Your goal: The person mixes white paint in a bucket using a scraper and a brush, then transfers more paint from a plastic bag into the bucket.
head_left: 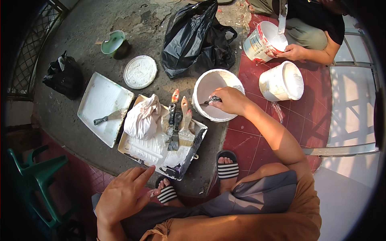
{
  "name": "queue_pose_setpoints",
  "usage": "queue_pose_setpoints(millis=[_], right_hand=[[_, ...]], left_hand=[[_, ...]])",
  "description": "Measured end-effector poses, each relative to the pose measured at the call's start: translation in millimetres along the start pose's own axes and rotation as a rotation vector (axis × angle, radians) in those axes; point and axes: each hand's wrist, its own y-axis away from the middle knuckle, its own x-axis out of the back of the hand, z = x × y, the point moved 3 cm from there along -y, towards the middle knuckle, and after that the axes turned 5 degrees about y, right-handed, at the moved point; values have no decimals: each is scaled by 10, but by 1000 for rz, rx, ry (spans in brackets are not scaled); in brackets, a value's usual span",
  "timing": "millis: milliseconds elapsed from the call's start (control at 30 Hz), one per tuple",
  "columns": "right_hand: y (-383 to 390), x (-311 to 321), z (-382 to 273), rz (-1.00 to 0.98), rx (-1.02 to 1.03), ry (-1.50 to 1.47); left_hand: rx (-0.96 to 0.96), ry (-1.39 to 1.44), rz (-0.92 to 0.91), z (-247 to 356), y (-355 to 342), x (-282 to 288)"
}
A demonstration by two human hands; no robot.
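Note:
My right hand grips the dark handle of a putty knife over the mouth of a white bucket. Its blade is mostly hidden against the bucket's inner wall. My left hand hovers above my lap with its fingers stretched out, holding nothing. Just beyond it lies a paint-stained tray. In that tray sit a knotted white plastic bag, a wide paintbrush and several dark-handled scrapers.
Left of the tray lies a second white tray with a scraper. Beyond are a white lid, green bowl and black bags. At right, another person's hand steadies a bucket near a tipped bucket.

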Motion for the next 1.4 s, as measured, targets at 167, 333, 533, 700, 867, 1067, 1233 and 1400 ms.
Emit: queue_pose_setpoints(millis=[167, 333, 533, 700, 867, 1067, 1233, 1400], right_hand=[[104, 33, 120, -246, -94, 183], [83, 163, 60, -256, -192, 218], [17, 214, 156, -88, -160, 214], [13, 192, 238, 103, -143, 239], [93, 130, 162, 39, -116, 398], [146, 105, -23, -213, -138, 269], [66, -1, -66, -22, 18, 93], [53, 88, 73, 153, 16, 165]], left_hand=[[-24, 1, 21, -5, 1, 7], [-6, 5, -34, 28, -6, 18], [25, 10, -41, 61, -23, 24], [-11, -21, -23, 68, -53, -7], [19, -22, -49, 107, -103, -8], [30, -11, -15, 136, -138, -21], [1, -21, 2, 132, -151, -39], [25, -17, -20, 144, -173, -42]])
